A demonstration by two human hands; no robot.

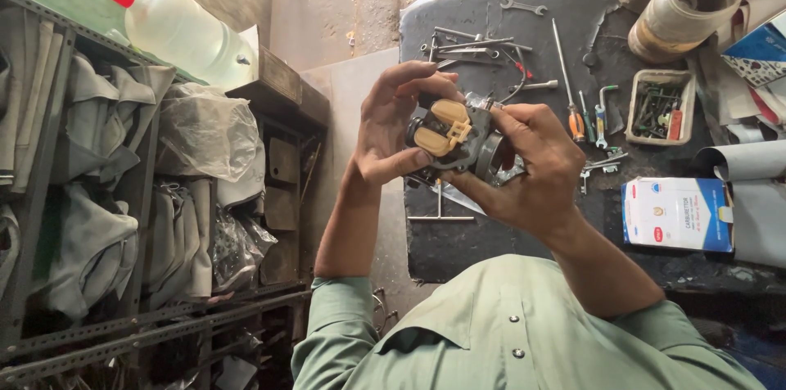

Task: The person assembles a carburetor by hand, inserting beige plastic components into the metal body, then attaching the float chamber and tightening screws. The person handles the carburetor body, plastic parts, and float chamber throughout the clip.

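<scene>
Both my hands hold up a small dark grey metal engine part (467,144) with two tan plastic float pieces on top. My left hand (391,124) grips its left side, fingers curled over the top and thumb underneath. My right hand (532,165) clasps its right side, thumb lying across the body. A scrap of clear plastic wrap sticks out around the part. I hold it above the near edge of a dark mat (491,71).
Wrenches and rods (479,45), screwdrivers (573,103), a small tray of screws (659,103), a white and blue box (678,214) and tape rolls (684,5) lie on the mat. A metal rack with grey bags (98,169) and a clear bottle (184,30) stands left.
</scene>
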